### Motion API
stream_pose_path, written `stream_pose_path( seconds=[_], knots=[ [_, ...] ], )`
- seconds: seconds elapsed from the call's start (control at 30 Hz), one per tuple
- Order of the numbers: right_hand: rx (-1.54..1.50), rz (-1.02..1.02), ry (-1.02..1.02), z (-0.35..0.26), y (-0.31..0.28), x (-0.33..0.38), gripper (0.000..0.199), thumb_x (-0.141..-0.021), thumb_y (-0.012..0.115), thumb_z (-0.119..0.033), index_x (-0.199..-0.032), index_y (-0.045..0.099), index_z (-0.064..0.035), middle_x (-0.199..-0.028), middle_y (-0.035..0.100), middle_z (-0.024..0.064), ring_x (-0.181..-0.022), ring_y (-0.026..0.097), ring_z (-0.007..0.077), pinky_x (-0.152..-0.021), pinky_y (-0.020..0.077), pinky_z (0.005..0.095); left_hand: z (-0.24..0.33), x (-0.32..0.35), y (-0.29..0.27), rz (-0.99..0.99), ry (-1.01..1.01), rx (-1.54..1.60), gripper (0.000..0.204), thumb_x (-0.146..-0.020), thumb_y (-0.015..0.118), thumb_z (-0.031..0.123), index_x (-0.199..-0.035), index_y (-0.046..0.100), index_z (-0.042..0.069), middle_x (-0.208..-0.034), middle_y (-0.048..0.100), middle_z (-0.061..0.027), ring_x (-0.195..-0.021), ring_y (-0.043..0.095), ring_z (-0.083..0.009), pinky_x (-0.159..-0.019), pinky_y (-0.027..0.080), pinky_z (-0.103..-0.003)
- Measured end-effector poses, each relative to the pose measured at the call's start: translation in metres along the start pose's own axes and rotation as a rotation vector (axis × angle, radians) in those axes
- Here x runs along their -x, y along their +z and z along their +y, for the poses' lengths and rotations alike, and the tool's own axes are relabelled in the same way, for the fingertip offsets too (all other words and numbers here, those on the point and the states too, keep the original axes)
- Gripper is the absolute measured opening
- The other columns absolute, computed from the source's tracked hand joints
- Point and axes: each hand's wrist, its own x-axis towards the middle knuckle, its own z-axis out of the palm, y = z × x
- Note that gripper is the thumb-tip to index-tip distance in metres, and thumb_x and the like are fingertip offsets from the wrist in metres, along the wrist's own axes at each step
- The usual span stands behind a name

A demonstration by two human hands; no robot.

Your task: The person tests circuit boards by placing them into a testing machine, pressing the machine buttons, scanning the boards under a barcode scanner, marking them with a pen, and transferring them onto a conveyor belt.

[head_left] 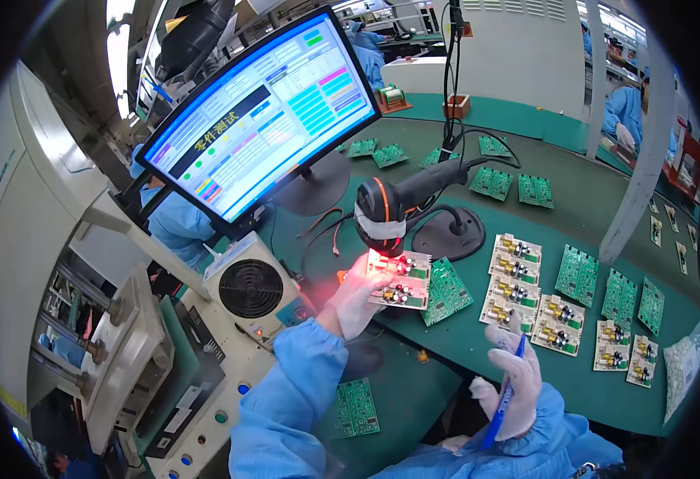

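My left hand point(355, 302), in a white glove, grips the left edge of a circuit board point(410, 283) with dark round parts and yellow parts on it. It holds the board right under the head of a barcode scanner point(382, 209), whose red light falls on the board and fingertips. Just right of that board, a green circuit board point(447, 294) lies on the bench. My right hand point(521, 379), also gloved, is closed around a blue pen point(500, 413). It hovers over the bench's near edge, in front of a group of populated circuit boards point(513, 275).
A monitor point(266, 112) stands at the back left. Below it is a box with a fan point(251, 287), beside a large press-like machine point(110, 351). More green boards point(576, 274) lie right; a clear bag point(687, 363) sits at the right edge. People in blue work farther off.
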Motion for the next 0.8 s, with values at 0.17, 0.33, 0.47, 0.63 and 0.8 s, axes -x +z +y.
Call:
stream_pose_path(
  seconds=[0.17, 0.33, 0.47, 0.63, 0.8],
  knots=[
    [0.068, 0.018, 0.040, 0.021, -0.012, 0.005, 0.033, -0.087, 0.070, -0.026, -0.105, 0.056, -0.0026, -0.115, 0.064, 0.0211, -0.115, 0.058, 0.0399, -0.112, 0.0309, 0.0594, 0.022, 0.013, 0.024, -0.015, -0.101, 0.191, 0.041, -0.092, 0.058, 0.015, -0.130, 0.046, 0.008, -0.121, 0.058, -0.0057, -0.109, 0.059, -0.0142, -0.090, 0.049, -0.032],
    [0.048, 0.036, 0.023, 0.025, -0.013, 0.003, 0.029, -0.083, 0.068, -0.015, -0.107, 0.056, -0.0056, -0.115, 0.065, 0.0190, -0.113, 0.060, 0.0377, -0.113, 0.0283, 0.0599, 0.008, 0.019, 0.011, -0.033, -0.118, 0.270, 0.037, -0.093, 0.059, 0.011, -0.127, 0.047, 0.006, -0.120, 0.059, -0.0072, -0.113, 0.058, -0.0157, -0.096, 0.047, -0.034],
    [0.069, 0.034, 0.027, 0.023, -0.011, 0.004, 0.028, -0.084, 0.068, -0.015, -0.107, 0.056, -0.0058, -0.114, 0.065, 0.0192, -0.112, 0.061, 0.0376, -0.113, 0.0284, 0.0601, 0.012, 0.018, 0.017, -0.012, -0.070, 0.104, 0.037, -0.092, 0.060, 0.015, -0.126, 0.048, 0.007, -0.118, 0.058, -0.0043, -0.112, 0.058, -0.0143, -0.095, 0.048, -0.036],
    [0.075, 0.016, 0.078, 0.020, -0.014, 0.004, 0.024, -0.088, 0.065, -0.019, -0.106, 0.055, -0.0060, -0.113, 0.066, 0.0196, -0.115, 0.059, 0.0381, -0.112, 0.0289, 0.0603, 0.002, 0.015, 0.009, -0.035, -0.177, 0.236, 0.036, -0.094, 0.061, 0.017, -0.127, 0.048, 0.011, -0.114, 0.059, -0.0013, -0.107, 0.060, -0.0135, -0.093, 0.049, -0.035],
    [-0.008, 0.087, 0.107, 0.019, -0.012, 0.010, 0.031, -0.096, 0.057, -0.029, -0.113, 0.056, -0.0031, -0.110, 0.067, 0.0195, -0.111, 0.061, 0.0359, -0.107, 0.0378, 0.0521, 0.005, 0.016, 0.018, -0.016, -0.088, 0.054, 0.038, -0.095, 0.061, 0.018, -0.128, 0.046, 0.008, -0.118, 0.059, -0.0036, -0.109, 0.060, -0.0137, -0.092, 0.050, -0.034]
  ],
)
